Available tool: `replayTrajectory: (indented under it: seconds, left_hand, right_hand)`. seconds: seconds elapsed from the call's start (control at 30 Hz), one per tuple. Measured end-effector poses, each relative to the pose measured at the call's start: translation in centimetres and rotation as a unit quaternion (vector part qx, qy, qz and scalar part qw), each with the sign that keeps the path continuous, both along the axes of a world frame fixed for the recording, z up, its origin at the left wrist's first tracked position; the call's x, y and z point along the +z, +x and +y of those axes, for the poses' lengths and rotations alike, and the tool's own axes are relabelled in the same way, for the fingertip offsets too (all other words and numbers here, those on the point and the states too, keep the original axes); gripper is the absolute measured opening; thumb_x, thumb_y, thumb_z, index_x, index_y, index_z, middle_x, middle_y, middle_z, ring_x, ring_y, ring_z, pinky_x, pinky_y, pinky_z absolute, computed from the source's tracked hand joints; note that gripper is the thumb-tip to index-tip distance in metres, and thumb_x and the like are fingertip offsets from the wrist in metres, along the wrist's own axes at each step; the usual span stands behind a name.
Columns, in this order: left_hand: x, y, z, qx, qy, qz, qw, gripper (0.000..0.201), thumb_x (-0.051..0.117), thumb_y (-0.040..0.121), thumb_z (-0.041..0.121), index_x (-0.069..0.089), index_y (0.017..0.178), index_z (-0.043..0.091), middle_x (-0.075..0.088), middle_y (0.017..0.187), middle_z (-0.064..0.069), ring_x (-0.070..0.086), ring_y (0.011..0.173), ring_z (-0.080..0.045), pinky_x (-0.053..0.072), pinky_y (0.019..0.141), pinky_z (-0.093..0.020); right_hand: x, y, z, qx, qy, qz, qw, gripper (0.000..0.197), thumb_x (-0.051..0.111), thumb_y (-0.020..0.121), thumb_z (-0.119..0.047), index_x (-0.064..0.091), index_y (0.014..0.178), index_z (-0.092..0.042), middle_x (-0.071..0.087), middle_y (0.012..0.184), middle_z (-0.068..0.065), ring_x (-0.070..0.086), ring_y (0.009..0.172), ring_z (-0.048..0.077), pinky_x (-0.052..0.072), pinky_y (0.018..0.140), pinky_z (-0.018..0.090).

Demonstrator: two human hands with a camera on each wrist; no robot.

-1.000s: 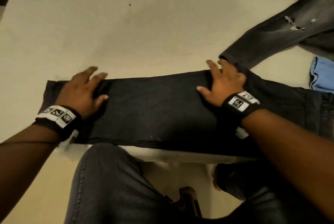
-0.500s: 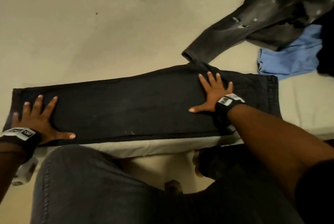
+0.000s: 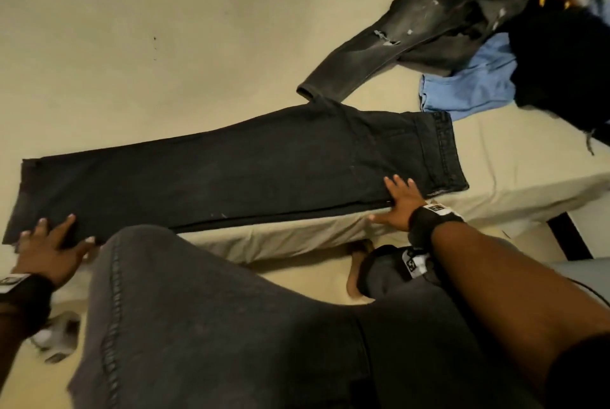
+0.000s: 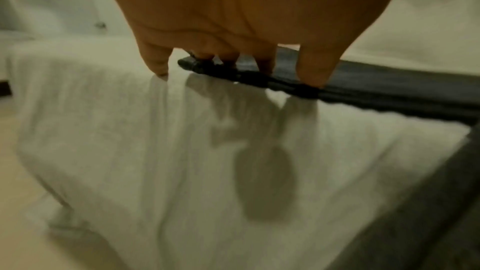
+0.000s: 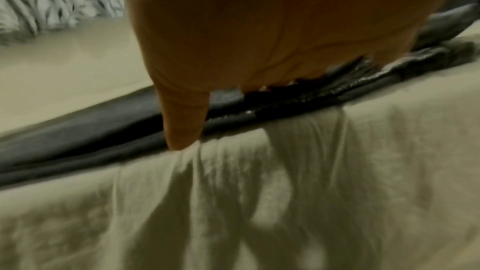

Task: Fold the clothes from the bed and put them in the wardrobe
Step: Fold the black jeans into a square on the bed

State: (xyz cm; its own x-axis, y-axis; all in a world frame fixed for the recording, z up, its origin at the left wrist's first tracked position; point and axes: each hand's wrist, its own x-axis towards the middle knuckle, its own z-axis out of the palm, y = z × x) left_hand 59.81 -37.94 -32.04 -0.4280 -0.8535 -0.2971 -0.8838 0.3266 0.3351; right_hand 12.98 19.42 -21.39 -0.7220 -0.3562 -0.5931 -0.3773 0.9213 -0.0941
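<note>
A bed [image 3: 165, 45] covered with a cream sheet fills the head view, its near edge dropping toward the floor. A pair of black jeans [image 3: 247, 171] lies flat along that near edge, one leg folded onto the other, hem to the left and waistband to the right. The left hand [image 3: 49, 250] rests at the hem end with fingers spread wide and straight; in the left wrist view the fingertips [image 4: 311, 77] press down on the hem edge and the little finger touches the sheet just beside it. The right hand [image 3: 399, 202] lies flat near the waistband at the jeans' near edge, fingers spread and straight, thumb out over the sheet. Behind the waistband, a faded grey pair of ripped jeans [image 3: 396, 35] sprawls toward the far right corner, touching a light blue garment [image 3: 468, 85] and a dark garment [image 3: 561, 62] heaped beside it. The person's own knee in dark trousers [image 3: 214, 326] fills the foreground
</note>
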Motion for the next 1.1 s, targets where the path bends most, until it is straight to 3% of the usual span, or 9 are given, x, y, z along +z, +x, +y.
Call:
replayTrajectory:
  seconds: [0.13, 0.3, 0.5, 0.67, 0.73, 0.83, 0.93, 1.03, 1.1]
  left_hand:
    - [4.2, -0.7, 2.2, 0.212, 0.035, 0.063, 0.975, 0.101, 0.058, 0.054, 0.098, 0.041, 0.141, 0.05, 0.041, 0.156, -0.004, 0.043, 0.137, -0.045, 0.036, 0.111, -0.062]
    - [8.9, -3.2, 4.0, 0.353, 0.092, 0.142, 0.92, 0.101, 0.079, 0.067, 0.064, 0.042, 0.147, 0.015, 0.056, 0.143, -0.017, 0.058, 0.122, -0.042, 0.047, 0.105, -0.051]
    - [16.2, -7.1, 5.1, 0.26, 0.131, 0.158, 0.944, 0.047, 0.058, 0.102, 0.026, 0.053, 0.142, 0.002, 0.054, 0.144, -0.021, 0.055, 0.13, -0.039, 0.05, 0.077, -0.03]
    - [24.5, -14.4, 5.9, 0.038, 0.086, 0.224, 0.97, 0.01, 0.075, 0.086, 0.007, 0.066, 0.09, 0.008, 0.067, 0.091, -0.022, 0.067, 0.094, -0.039, 0.06, 0.082, -0.047]
    - [26.8, -17.9, 7.6, -0.026, 0.133, 0.244, 0.96, 0.022, 0.082, 0.076, 0.014, 0.06, 0.077, 0.017, 0.063, 0.084, -0.02, 0.065, 0.091, -0.037, 0.061, 0.082, -0.053]
    - [28.5, -22.1, 12.8, -0.149, 0.197, 0.252, 0.936, 0.024, 0.085, 0.071, 0.026, 0.064, 0.083, 0.024, 0.065, 0.088, -0.013, 0.065, 0.086, -0.03, 0.058, 0.085, -0.055]
    - [27.1, -24.3, 19.6, -0.187, 0.35, 0.274, 0.876, 0.032, 0.064, 0.096, 0.006, 0.061, 0.119, 0.027, 0.065, 0.119, 0.004, 0.064, 0.104, -0.011, 0.057, 0.086, -0.031]
    - [22.8, -23.6, 21.6, -0.16, 0.275, 0.278, 0.906, 0.036, 0.064, 0.098, 0.009, 0.059, 0.133, 0.01, 0.065, 0.126, -0.005, 0.062, 0.117, -0.017, 0.051, 0.101, -0.024]
    - [19.8, -21.8, 21.7, -0.106, 0.216, 0.234, 0.942, 0.034, 0.069, 0.095, 0.015, 0.064, 0.128, 0.008, 0.068, 0.118, -0.004, 0.063, 0.109, -0.015, 0.047, 0.09, -0.006]
  right_hand:
    - [1.0, 0.2, -0.6, -0.178, -0.275, 0.033, 0.944, 0.066, 0.079, 0.084, -0.045, 0.059, 0.139, -0.014, 0.063, 0.136, 0.01, 0.058, 0.127, 0.028, 0.043, 0.109, 0.035]
    - [1.8, 1.0, -1.9, -0.164, -0.312, 0.06, 0.934, 0.049, 0.081, 0.083, -0.042, 0.069, 0.122, -0.015, 0.072, 0.119, 0.01, 0.067, 0.112, 0.026, 0.051, 0.103, 0.041]
    - [2.7, 0.9, -3.9, -0.168, -0.322, 0.048, 0.93, 0.044, 0.081, 0.082, -0.043, 0.071, 0.117, -0.019, 0.072, 0.117, 0.006, 0.066, 0.111, 0.023, 0.05, 0.101, 0.034]
    - [2.3, 1.6, -7.6, -0.137, -0.347, 0.013, 0.928, 0.042, 0.083, 0.08, -0.043, 0.072, 0.113, -0.02, 0.072, 0.104, 0.002, 0.067, 0.1, 0.019, 0.051, 0.095, 0.031]
    - [2.2, 2.5, -9.3, -0.108, -0.349, -0.014, 0.931, 0.043, 0.082, 0.081, -0.043, 0.071, 0.115, -0.019, 0.071, 0.102, 0.0, 0.066, 0.096, 0.016, 0.05, 0.093, 0.029]
    - [2.3, 3.8, -12.0, -0.085, -0.362, -0.056, 0.927, 0.035, 0.08, 0.084, -0.041, 0.071, 0.11, -0.021, 0.07, 0.097, -0.002, 0.066, 0.089, 0.012, 0.051, 0.089, 0.028]
    - [2.4, 4.5, -14.6, -0.148, -0.399, -0.139, 0.894, 0.035, 0.059, 0.098, -0.05, 0.071, 0.097, -0.017, 0.069, 0.088, 0.006, 0.062, 0.071, 0.016, 0.051, 0.071, 0.031]
    - [2.5, 5.4, -16.1, -0.307, -0.365, -0.287, 0.831, 0.058, 0.032, 0.099, -0.069, 0.062, 0.117, -0.022, 0.064, 0.103, 0.005, 0.064, 0.08, 0.023, 0.044, 0.063, 0.029]
    - [2.0, 5.7, -16.5, -0.306, -0.331, -0.288, 0.845, 0.058, 0.036, 0.098, -0.069, 0.058, 0.121, -0.02, 0.064, 0.111, 0.006, 0.067, 0.086, 0.026, 0.047, 0.064, 0.029]
